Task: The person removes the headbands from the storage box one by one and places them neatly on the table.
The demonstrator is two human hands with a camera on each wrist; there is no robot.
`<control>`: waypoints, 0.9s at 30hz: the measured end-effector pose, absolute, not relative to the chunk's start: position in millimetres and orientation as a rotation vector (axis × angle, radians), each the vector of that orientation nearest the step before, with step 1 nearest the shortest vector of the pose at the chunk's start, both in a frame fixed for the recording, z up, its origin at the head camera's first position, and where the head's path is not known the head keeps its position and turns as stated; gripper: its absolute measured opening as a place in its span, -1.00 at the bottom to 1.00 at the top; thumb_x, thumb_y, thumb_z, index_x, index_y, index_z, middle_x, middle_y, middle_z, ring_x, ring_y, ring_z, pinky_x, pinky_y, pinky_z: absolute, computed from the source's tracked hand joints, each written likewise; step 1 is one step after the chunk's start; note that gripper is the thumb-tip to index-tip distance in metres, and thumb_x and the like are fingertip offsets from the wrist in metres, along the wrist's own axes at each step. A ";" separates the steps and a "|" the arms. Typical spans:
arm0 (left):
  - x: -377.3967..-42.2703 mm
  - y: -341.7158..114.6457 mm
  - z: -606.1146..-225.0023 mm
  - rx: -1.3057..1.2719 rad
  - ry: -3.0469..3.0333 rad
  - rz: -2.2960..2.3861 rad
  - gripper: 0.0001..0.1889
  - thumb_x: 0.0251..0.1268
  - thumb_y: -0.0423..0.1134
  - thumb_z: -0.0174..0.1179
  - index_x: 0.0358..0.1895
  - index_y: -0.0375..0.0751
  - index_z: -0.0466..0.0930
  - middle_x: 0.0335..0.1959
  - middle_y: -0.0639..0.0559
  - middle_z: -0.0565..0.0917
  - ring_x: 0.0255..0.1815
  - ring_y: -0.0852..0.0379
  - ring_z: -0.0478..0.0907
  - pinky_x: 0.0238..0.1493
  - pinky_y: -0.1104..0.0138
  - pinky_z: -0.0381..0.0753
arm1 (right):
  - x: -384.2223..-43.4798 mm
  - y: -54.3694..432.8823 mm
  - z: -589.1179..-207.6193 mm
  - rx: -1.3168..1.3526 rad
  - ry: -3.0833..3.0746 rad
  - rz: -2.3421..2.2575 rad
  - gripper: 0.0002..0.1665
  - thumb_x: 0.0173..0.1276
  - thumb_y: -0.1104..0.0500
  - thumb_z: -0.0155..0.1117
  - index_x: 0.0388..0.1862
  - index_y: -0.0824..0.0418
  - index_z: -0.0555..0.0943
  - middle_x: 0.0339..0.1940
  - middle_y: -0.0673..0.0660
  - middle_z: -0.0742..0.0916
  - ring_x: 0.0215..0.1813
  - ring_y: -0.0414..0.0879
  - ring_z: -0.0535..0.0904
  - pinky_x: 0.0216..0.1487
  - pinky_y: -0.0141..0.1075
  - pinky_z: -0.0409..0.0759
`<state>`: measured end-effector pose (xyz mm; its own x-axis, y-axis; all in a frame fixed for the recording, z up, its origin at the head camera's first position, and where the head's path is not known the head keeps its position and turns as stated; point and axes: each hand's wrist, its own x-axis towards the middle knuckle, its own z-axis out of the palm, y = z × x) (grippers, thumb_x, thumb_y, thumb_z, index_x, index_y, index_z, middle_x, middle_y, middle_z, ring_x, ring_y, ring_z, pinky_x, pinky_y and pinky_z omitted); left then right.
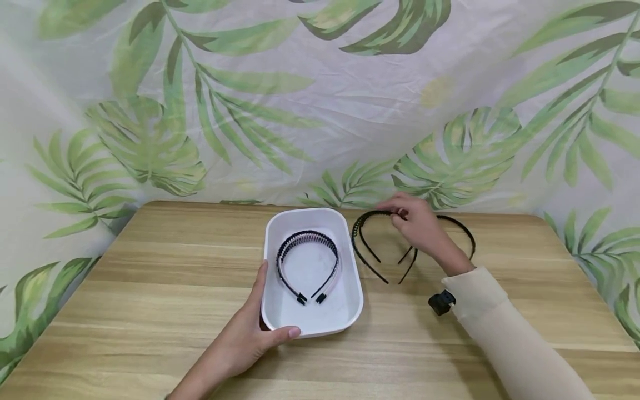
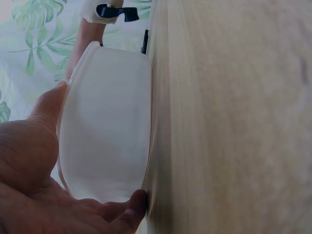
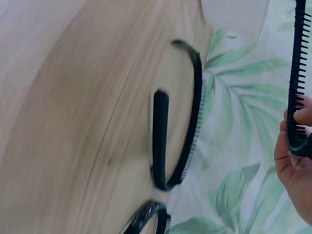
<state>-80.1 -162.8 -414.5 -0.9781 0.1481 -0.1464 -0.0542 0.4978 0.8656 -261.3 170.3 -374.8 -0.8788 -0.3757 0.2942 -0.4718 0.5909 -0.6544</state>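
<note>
A white rounded-corner plastic box [image 1: 352, 311] stands on the table, holding several nested headbands [image 1: 330, 244], dark and pale pink. My left hand [image 1: 243, 339] grips the box at its near left corner, the thumb by the near rim and fingers along the left side. To the right of the box, my right hand [image 1: 417, 225] pinches a black toothed headband [image 3: 295, 73] near one end of the part seen in the right wrist view. Beneath and beside that hand, two more black headbands [image 3: 197, 92] lie on the table, partly hidden in the head view.
The wood-grain table [image 1: 150, 311] ends at the back against a hanging cloth [image 1: 350, 111] printed with green leaves. A small black camera mount [image 1: 442, 303] is strapped at the right sleeve's cuff.
</note>
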 end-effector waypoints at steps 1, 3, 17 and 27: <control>-80.1 -162.3 -414.8 0.076 2.539 1.475 0.42 0.11 0.05 0.60 0.73 0.13 -0.48 0.78 -0.01 -0.15 0.68 -0.05 0.11 0.61 0.24 0.10 | -261.1 173.6 -375.0 0.712 -2.689 1.163 -0.57 0.40 0.53 0.09 0.08 0.32 0.77 0.06 0.22 0.77 -0.23 -0.02 0.52 -0.22 -0.33 0.52; -80.1 -161.8 -414.9 0.080 2.545 1.467 0.42 0.10 0.05 0.60 0.73 0.14 -0.48 0.77 -0.02 -0.13 0.67 -0.05 0.13 0.61 0.14 0.12 | -260.9 180.0 -374.8 0.695 -2.692 1.167 -0.57 0.41 0.54 0.07 0.08 0.33 0.77 0.10 0.25 0.76 -0.19 0.00 0.55 -0.19 -0.32 0.54; -79.5 -162.1 -413.9 0.086 2.534 1.487 0.43 0.10 0.04 0.60 0.73 0.12 -0.48 0.77 -0.06 -0.12 0.68 -0.09 0.13 0.62 -0.10 0.06 | -259.8 226.5 -373.6 0.608 -2.744 1.043 -0.57 0.46 0.53 0.06 0.13 0.31 0.75 0.11 0.29 0.74 -0.07 0.10 0.61 -0.12 -0.33 0.52; -79.5 -162.3 -413.6 0.080 2.529 1.485 0.43 0.11 0.04 0.60 0.73 0.11 -0.50 0.77 -0.08 -0.14 0.68 -0.12 0.12 0.62 -0.10 0.05 | -258.7 252.4 -376.9 0.551 -2.727 1.073 -0.61 0.45 0.54 0.09 0.11 0.38 0.74 0.12 0.34 0.73 0.11 0.21 0.64 -0.08 -0.59 0.43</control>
